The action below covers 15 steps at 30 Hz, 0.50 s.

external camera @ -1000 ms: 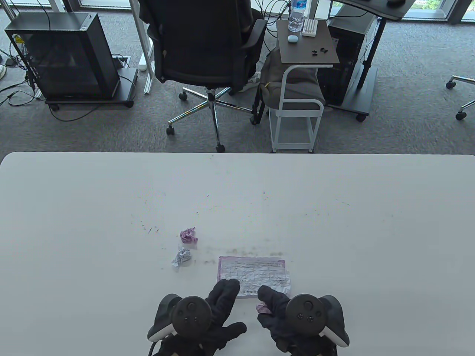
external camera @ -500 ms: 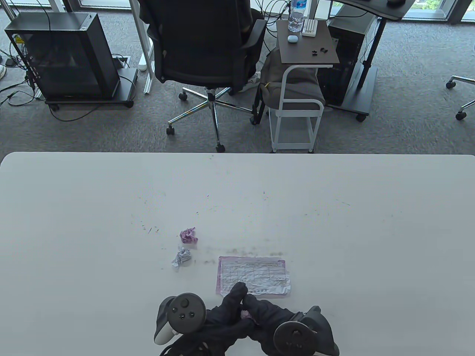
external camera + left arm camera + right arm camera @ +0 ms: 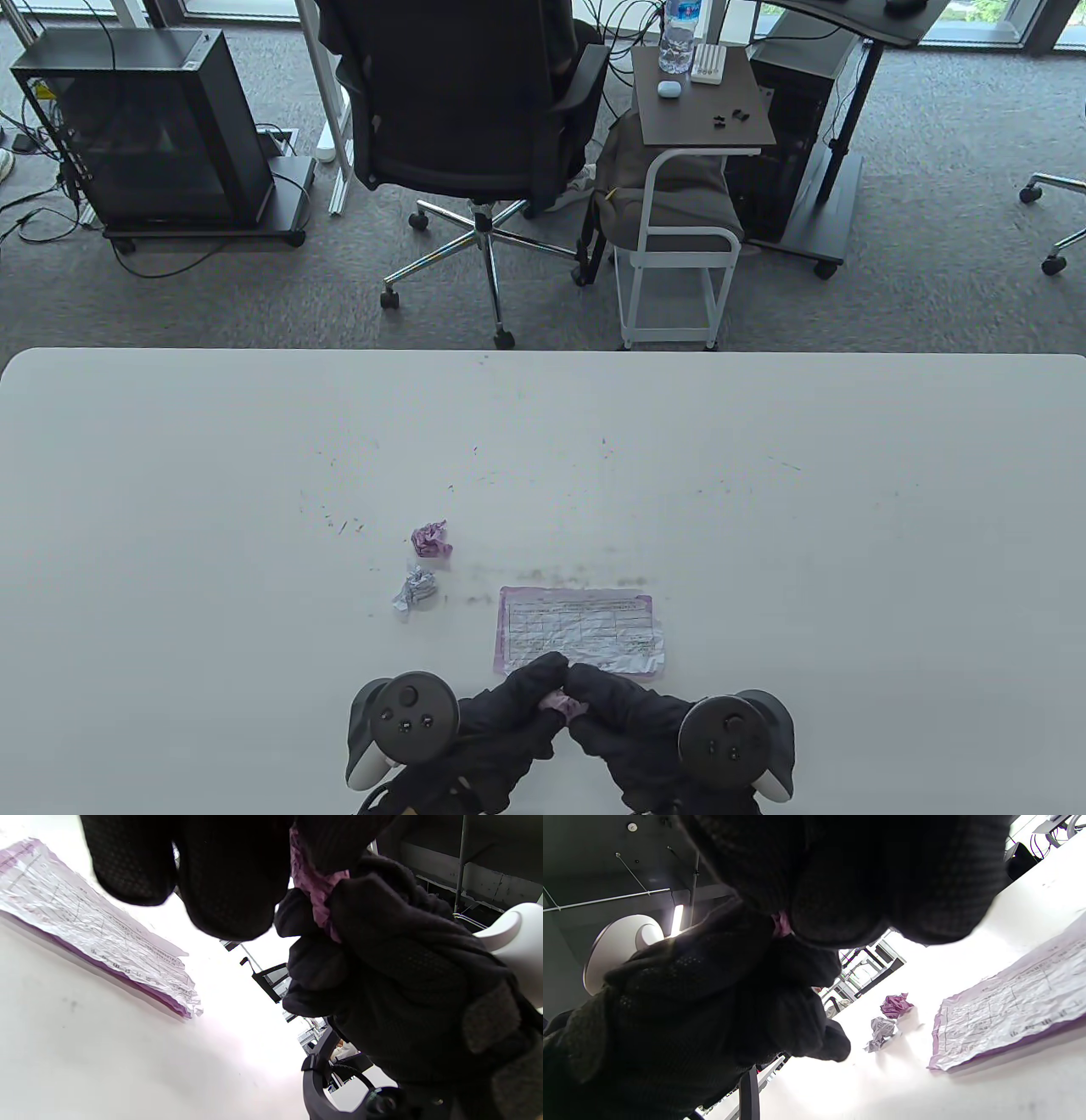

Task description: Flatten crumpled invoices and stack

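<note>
A small pink paper ball (image 3: pixel 556 701) is held between the left hand (image 3: pixel 501 722) and the right hand (image 3: pixel 624 722), low in the middle of the table view, just above the table (image 3: pixel 764 509). It is pinched by fingers of both hands, and the fingertips are pressed close together around it. In the left wrist view, the pink paper (image 3: pixel 316 887) is seen squeezed between dark glove fingers (image 3: pixel 229 878), and only a little of it peeks out. Just above the hands in the table view, a flat stack of smoothed invoices (image 3: pixel 585 624) is lying on the table, and its near edge is right beside the fingertips. Two more balls are waiting to the left of the stack: a pink one (image 3: pixel 431 539) higher up and a white one (image 3: pixel 416 588) below it, both well apart from the hands. The step in hand seems to be the opening of the pinched ball. Next, the paper probably needs to be pulled apart gently at its edges, so it is not torn. Then it can be laid on the table, pressed flat and put on top of the stack. The other two balls are not yet touched.
</note>
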{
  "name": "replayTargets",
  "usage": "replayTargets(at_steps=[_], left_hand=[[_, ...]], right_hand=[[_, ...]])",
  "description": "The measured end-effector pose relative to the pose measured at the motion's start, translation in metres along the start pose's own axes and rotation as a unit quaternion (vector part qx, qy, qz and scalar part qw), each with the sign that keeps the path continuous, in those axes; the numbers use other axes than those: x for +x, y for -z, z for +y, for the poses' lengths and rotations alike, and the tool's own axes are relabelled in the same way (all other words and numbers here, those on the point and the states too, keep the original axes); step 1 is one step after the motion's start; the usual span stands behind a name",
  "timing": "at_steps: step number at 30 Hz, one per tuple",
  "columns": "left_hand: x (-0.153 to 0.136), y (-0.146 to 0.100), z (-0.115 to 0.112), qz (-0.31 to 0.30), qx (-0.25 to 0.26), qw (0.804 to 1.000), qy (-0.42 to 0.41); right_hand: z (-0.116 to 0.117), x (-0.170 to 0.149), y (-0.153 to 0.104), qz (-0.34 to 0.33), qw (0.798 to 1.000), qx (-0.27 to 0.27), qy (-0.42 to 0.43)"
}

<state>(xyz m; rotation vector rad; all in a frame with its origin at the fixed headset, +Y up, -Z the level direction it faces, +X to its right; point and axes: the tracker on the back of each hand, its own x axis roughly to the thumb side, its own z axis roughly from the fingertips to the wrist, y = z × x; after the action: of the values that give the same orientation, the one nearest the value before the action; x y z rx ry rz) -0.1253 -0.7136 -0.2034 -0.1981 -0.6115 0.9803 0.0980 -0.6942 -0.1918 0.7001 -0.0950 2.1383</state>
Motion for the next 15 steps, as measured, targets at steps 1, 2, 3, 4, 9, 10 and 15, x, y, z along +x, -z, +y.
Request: replayTargets(at_steps=[1,2,3,4,9,10,15], left_hand=[[-0.001,0.000,0.000,0.002,0.005,1.000,0.002],[-0.002,0.000,0.001,0.004,0.005,1.000,0.002],[-0.003,0.000,0.001,0.007,0.003,1.000,-0.002],[-0.005,0.000,0.001,0.011,0.001,1.000,-0.022],[-0.009,0.000,0.001,0.021,0.003,0.996,-0.086],[-0.009,0.000,0.001,0.021,0.004,0.995,-0.095],[-0.011,0.000,0.002,0.015,0.000,0.990,-0.141]], right_hand=[[-0.001,0.000,0.000,-0.004,1.000,-0.004,-0.008],[-0.002,0.001,0.000,-0.007,1.000,-0.006,-0.014],[-0.003,0.001,-0.001,-0.010,1.000,-0.009,-0.017],[-0.006,0.000,-0.001,-0.011,1.000,-0.016,-0.023],[-0.014,-0.003,-0.003,-0.006,0.999,-0.037,0.001],[-0.016,-0.004,-0.004,-0.005,0.999,-0.038,0.003],[-0.020,-0.007,-0.003,0.007,1.000,-0.013,0.001]])
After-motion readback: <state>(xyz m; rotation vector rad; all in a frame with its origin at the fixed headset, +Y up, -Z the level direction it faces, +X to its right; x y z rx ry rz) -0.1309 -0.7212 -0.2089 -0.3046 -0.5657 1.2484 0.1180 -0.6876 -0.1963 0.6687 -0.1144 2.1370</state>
